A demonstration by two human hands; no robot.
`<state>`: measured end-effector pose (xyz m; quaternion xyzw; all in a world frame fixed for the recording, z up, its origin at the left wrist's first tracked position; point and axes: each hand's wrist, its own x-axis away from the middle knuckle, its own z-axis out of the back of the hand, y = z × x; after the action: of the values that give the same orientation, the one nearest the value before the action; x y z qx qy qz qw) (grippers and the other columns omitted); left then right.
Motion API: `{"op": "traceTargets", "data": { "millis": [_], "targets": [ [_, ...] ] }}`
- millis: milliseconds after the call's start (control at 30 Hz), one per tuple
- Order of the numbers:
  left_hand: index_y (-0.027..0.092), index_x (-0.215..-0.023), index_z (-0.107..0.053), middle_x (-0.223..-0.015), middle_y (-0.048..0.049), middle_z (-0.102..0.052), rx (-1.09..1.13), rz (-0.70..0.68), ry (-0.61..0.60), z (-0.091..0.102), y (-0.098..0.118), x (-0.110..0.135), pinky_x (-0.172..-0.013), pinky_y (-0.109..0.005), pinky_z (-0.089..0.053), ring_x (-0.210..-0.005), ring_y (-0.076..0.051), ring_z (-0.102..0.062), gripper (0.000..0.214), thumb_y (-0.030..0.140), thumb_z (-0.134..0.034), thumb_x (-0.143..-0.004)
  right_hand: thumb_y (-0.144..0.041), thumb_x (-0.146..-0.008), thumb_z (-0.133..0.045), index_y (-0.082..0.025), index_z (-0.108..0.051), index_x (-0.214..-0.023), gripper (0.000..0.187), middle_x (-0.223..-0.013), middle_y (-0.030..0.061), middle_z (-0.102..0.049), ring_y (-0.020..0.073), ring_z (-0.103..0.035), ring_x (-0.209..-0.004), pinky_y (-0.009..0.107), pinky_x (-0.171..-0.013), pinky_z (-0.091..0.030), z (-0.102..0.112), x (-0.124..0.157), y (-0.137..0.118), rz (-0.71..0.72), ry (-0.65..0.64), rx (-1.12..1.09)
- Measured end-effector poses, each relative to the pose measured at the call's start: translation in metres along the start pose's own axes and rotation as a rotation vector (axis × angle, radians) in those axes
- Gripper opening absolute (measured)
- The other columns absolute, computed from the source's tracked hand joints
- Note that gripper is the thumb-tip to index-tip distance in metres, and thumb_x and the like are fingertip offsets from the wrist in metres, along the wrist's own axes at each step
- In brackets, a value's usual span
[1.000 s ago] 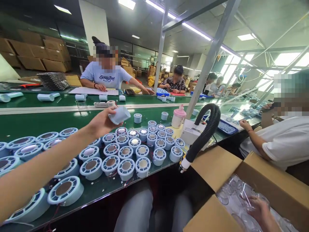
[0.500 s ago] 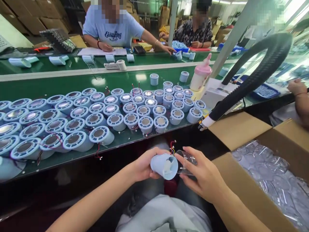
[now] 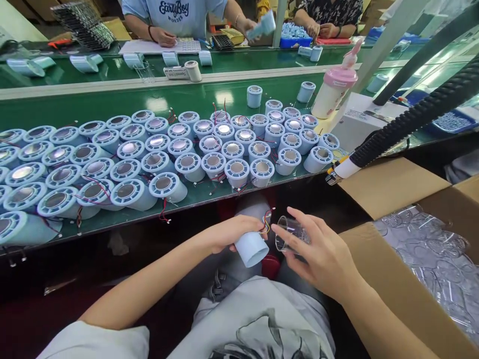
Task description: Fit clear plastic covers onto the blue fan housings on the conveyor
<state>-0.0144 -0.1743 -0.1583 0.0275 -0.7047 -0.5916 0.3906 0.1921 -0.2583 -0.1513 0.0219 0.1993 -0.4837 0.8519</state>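
Note:
Over my lap, my left hand (image 3: 230, 233) grips a pale blue cylindrical housing (image 3: 251, 248) with short red and yellow wires (image 3: 266, 221) sticking out of its top. Close beside it, my right hand (image 3: 318, 254) holds a clear plastic cup-shaped part (image 3: 290, 234) between thumb and fingers. The clear part's open mouth faces the blue housing and the two are almost touching. Several more blue housings (image 3: 187, 149) stand in rows on the green bench (image 3: 105, 107) in front of me.
An open cardboard box (image 3: 392, 184) at my right holds several clear parts in plastic (image 3: 426, 249). A black corrugated hose (image 3: 407, 124) reaches over the bench edge. A pink-capped bottle (image 3: 333, 89) stands at the right. Across the conveyor sit other people (image 3: 175, 15).
My head has tipped further down. The blue housing has been turned so its closed end faces me, and the clear part has come closer to its wired end.

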Motion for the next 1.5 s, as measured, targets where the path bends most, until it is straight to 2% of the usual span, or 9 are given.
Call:
{"op": "traceTargets", "data": {
  "millis": [167,333,500,633,767,900,1067,1367,1500],
  "targets": [
    [0.019,-0.083,-0.069,-0.086,-0.0023,-0.059,-0.222,-0.134,0.119,-0.012,0.006,0.008,-0.07,-0.025,-0.04,-0.079,-0.017,-0.052,0.019,0.033,-0.057,-0.084,-0.005,-0.076,-0.061,-0.022,-0.068,-0.11,0.038,-0.138,0.0154,-0.05,0.0332,-0.057,-0.101,0.045,-0.074,-0.056,-0.01,-0.008,0.001,-0.081,-0.21,-0.049],
    [0.024,-0.101,-0.065,-0.1,-0.0025,-0.058,-0.449,-0.392,0.359,-0.017,-0.001,0.019,-0.082,-0.029,-0.043,-0.09,-0.02,-0.055,0.03,0.038,-0.073,-0.076,-0.019,-0.08,-0.069,-0.024,-0.066,-0.087,0.009,-0.126,0.0072,-0.053,0.0252,-0.058,-0.108,0.038,-0.084,-0.054,-0.01,-0.007,0.014,-0.228,-0.334,-0.589],
    [0.025,-0.112,-0.066,-0.105,-0.0059,-0.052,-0.411,-0.544,0.389,-0.012,-0.021,0.012,-0.088,-0.035,-0.048,-0.097,-0.023,-0.055,0.059,0.049,-0.083,-0.061,-0.03,-0.093,-0.055,-0.021,-0.065,-0.075,0.023,-0.113,0.0088,-0.059,0.0249,-0.057,-0.11,0.035,-0.085,-0.05,-0.002,-0.008,0.008,-0.357,-0.224,-0.792],
    [0.025,-0.119,-0.065,-0.138,-0.0132,-0.039,-0.408,-0.633,0.352,-0.009,-0.031,0.006,-0.105,-0.044,-0.042,-0.123,-0.031,-0.048,0.064,0.045,-0.084,-0.062,-0.03,-0.09,-0.057,-0.019,-0.063,-0.065,0.028,-0.103,0.0085,-0.064,0.0226,-0.062,-0.097,0.031,-0.075,-0.051,-0.004,-0.008,0.005,-0.509,-0.098,-0.913],
    [0.028,-0.132,-0.055,-0.144,-0.0115,-0.046,-0.28,-0.554,0.208,-0.01,-0.03,0.006,-0.1,-0.041,-0.047,-0.131,-0.032,-0.046,0.069,0.039,-0.081,-0.068,-0.036,-0.086,-0.063,-0.018,-0.064,-0.058,0.034,-0.098,0.0089,-0.068,0.024,-0.065,-0.094,0.031,-0.069,-0.056,-0.007,-0.007,0.013,-0.667,0.01,-1.159],
    [0.024,-0.133,-0.051,-0.134,-0.0109,-0.056,-0.011,-0.41,0.182,-0.016,-0.025,0.009,-0.092,-0.037,-0.053,-0.115,-0.027,-0.059,0.07,0.035,-0.08,-0.07,-0.038,-0.082,-0.071,-0.022,-0.074,-0.078,0.017,-0.116,0.0086,-0.069,0.0278,-0.064,-0.109,0.038,-0.085,-0.057,-0.008,-0.002,0.019,-0.562,-0.018,-1.253],
    [0.022,-0.132,-0.05,-0.123,-0.0102,-0.062,0.203,-0.33,0.129,-0.019,-0.022,0.013,-0.086,-0.034,-0.054,-0.101,-0.023,-0.064,0.069,0.032,-0.08,-0.071,-0.016,-0.08,-0.074,-0.026,-0.067,-0.113,0.036,-0.136,0.007,-0.058,0.026,-0.053,-0.127,0.041,-0.105,-0.046,-0.01,0.014,0.014,-0.24,-0.021,-0.787],
    [0.027,-0.137,-0.05,-0.138,-0.01,-0.054,-0.009,-0.449,0.112,-0.016,-0.016,0.023,-0.094,-0.035,-0.052,-0.119,-0.027,-0.058,0.077,0.031,-0.083,-0.067,-0.023,-0.078,-0.079,-0.031,-0.06,-0.117,0.044,-0.131,0.0038,-0.059,0.0214,-0.067,-0.101,0.032,-0.087,-0.057,-0.005,0.019,0.012,-0.406,-0.111,-1.135],
    [0.028,-0.137,-0.05,-0.138,-0.0093,-0.055,-0.036,-0.494,0.109,-0.015,-0.016,0.026,-0.097,-0.035,-0.051,-0.121,-0.026,-0.057,0.077,0.03,-0.083,-0.068,-0.024,-0.077,-0.08,-0.036,-0.061,-0.116,0.045,-0.13,0.0004,-0.058,0.0212,-0.064,-0.106,0.031,-0.087,-0.057,-0.001,0.017,0.011,-0.477,-0.158,-1.245]
  ]
}}
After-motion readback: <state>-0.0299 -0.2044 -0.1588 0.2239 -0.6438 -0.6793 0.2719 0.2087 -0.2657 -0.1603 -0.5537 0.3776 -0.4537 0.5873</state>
